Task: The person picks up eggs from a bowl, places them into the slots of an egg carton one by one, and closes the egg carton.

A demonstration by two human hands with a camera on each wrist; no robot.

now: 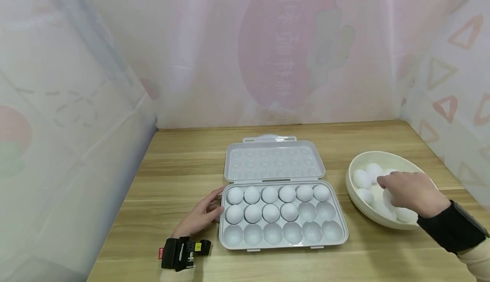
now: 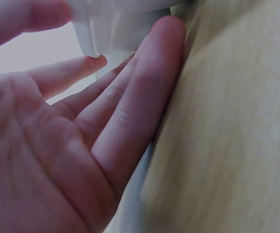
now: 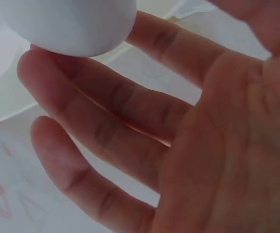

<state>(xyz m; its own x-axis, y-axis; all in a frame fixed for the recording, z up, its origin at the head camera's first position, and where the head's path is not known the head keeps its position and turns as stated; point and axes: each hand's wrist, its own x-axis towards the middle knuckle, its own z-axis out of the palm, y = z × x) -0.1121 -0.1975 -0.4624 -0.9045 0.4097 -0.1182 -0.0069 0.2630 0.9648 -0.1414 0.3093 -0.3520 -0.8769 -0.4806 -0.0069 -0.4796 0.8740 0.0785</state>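
Note:
A pale grey egg carton (image 1: 283, 247) lies with its lid (image 1: 273, 160) folded back. White eggs (image 1: 251, 195) fill its far row and the left part of the middle row; bare cups show at the middle row's right end and along the front row. My left hand (image 1: 200, 216) rests on the wood beside the carton, its extended fingers (image 2: 135, 97) touching the left wall. Over a cream bowl (image 1: 354, 167) on the right, my right hand (image 1: 411, 190) reaches down and holds a white egg (image 3: 72, 22) at its fingertips. Several more eggs (image 1: 361, 179) lie in the bowl.
The wooden table (image 1: 183, 158) carries the carton in the middle and the bowl at the right. Printed pale sheets (image 1: 199, 61) hang as walls behind and on both sides. The right sheet (image 1: 459, 146) stands close to the bowl.

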